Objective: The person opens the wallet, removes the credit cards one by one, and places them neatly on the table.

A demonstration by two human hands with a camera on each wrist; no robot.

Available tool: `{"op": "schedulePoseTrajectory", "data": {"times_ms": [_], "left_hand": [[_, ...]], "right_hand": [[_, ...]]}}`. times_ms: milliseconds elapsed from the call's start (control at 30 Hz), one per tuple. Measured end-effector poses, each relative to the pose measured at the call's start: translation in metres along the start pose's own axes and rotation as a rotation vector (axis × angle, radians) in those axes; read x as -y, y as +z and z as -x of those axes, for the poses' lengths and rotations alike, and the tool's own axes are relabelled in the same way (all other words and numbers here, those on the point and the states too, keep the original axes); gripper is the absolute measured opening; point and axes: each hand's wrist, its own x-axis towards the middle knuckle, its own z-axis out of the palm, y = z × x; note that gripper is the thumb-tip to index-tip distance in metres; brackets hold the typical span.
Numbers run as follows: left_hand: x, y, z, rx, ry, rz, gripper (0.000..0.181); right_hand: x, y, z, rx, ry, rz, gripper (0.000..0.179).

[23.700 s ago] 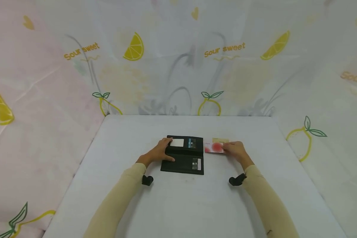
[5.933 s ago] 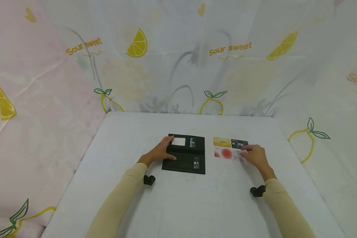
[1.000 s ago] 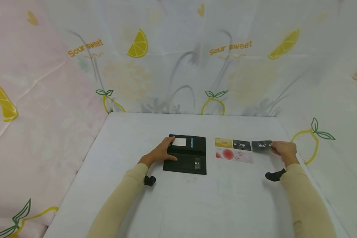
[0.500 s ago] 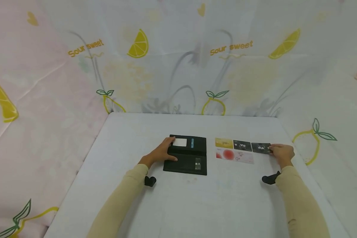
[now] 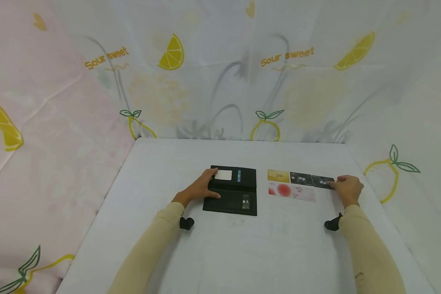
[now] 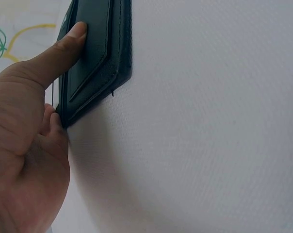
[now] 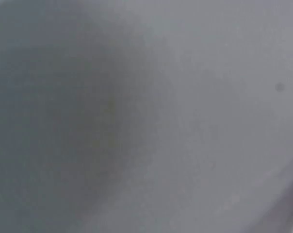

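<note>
A black wallet (image 5: 229, 200) lies unfolded on the table. My left hand (image 5: 200, 188) holds its left side, thumb across the lower half; in the left wrist view the thumb of that hand (image 6: 25, 121) lies on the wallet (image 6: 95, 53) and other fingers bend at its edge. A white card, a blue card and a grey chip card show in the wallet's slots. My right hand (image 5: 347, 190) touches the right end of a black VIP card (image 5: 321, 182) lying flat, its fingertips apart. The right wrist view is a grey blur without a clear hand.
Left of that card lie another black VIP card (image 5: 300, 179) and a yellow card (image 5: 278, 176). A pink-and-white card (image 5: 292, 192) with a red circle lies below them. The white table (image 5: 257, 253) meets a lemon-print cloth backdrop (image 5: 220, 81).
The second VIP card, pinched and tilted earlier, has moved left and now lies flat beside the first. My right fingers have loosened. Compared with the oldest frame, more cards are out of the wallet.
</note>
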Motion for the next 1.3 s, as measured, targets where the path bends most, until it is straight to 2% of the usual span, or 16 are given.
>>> {"op": "schedulePoseTrajectory", "data": {"times_ms": [167, 300, 400, 567, 800, 900, 1067, 1167, 1300], "left_hand": [[0.0, 0.001, -0.001, -0.002, 0.002, -0.004, 0.11], [0.002, 0.001, -0.002, 0.001, -0.007, -0.01, 0.11], [0.004, 0.002, -0.002, 0.002, -0.008, -0.01, 0.111], [0.005, 0.002, -0.002, -0.002, 0.0, 0.002, 0.111], [0.003, 0.001, -0.001, -0.001, 0.004, 0.006, 0.11], [0.004, 0.0, 0.0, -0.002, 0.006, 0.007, 0.11], [0.005, -0.001, 0.0, -0.004, 0.01, 0.01, 0.111], [0.004, -0.001, 0.0, -0.004, 0.008, 0.01, 0.111], [0.005, 0.0, 0.0, -0.003, 0.005, 0.003, 0.111]], "right_hand": [[0.007, 0.005, 0.004, -0.001, -0.058, 0.056, 0.041], [0.022, 0.015, 0.006, -0.028, -0.168, 0.089, 0.037], [0.038, 0.027, 0.011, -0.032, -0.235, 0.052, 0.033], [0.066, 0.052, 0.026, 0.03, -0.292, -0.067, 0.028], [0.097, 0.082, 0.059, 0.229, -0.291, -0.261, 0.024], [0.108, 0.092, 0.074, 0.374, -0.236, -0.388, 0.024], [0.12, 0.103, 0.1, 0.661, -0.137, -0.543, 0.028], [0.124, 0.108, 0.112, 0.774, -0.105, -0.562, 0.027], [0.124, 0.111, 0.12, 0.86, -0.095, -0.515, 0.025]]}}
